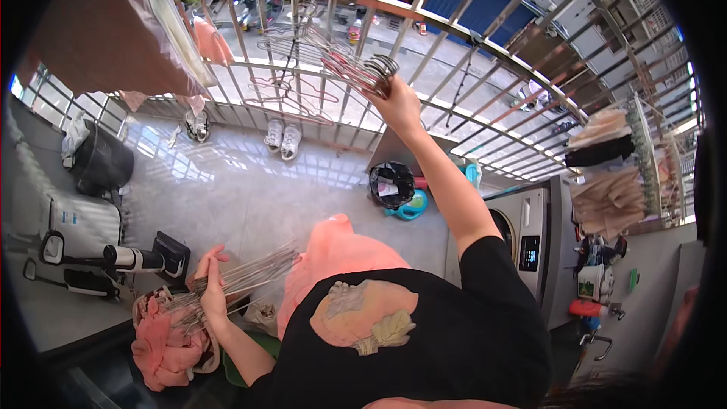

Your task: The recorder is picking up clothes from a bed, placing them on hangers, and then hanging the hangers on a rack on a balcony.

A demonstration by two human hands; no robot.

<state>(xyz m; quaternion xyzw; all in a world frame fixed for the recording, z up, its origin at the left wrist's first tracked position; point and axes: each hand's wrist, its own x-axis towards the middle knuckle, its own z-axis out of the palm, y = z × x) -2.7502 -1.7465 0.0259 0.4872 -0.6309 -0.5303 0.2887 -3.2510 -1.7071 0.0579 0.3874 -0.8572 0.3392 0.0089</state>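
Note:
My right hand (401, 103) is stretched out toward the metal window bars. It grips a bundle of clothes hangers (349, 71), some red, near their dark hooks. Low on the left, my left hand (213, 295) is closed around a second bundle of thin wire hangers (264, 268). One end of that bundle lies over a heap of pink clothing (164, 349), where its tips are partly hidden. More hangers (295, 96) hang one below another on a dark strap beside the bars, left of my right hand.
Metal bars (397, 8) span the front. Sneakers (283, 139), a bin with a black liner (392, 183) and a turquoise jug (413, 205) stand on the floor. A washing machine (525, 238) is on the right. A large cloth (113, 28) hangs upper left, above a dark bucket (102, 156).

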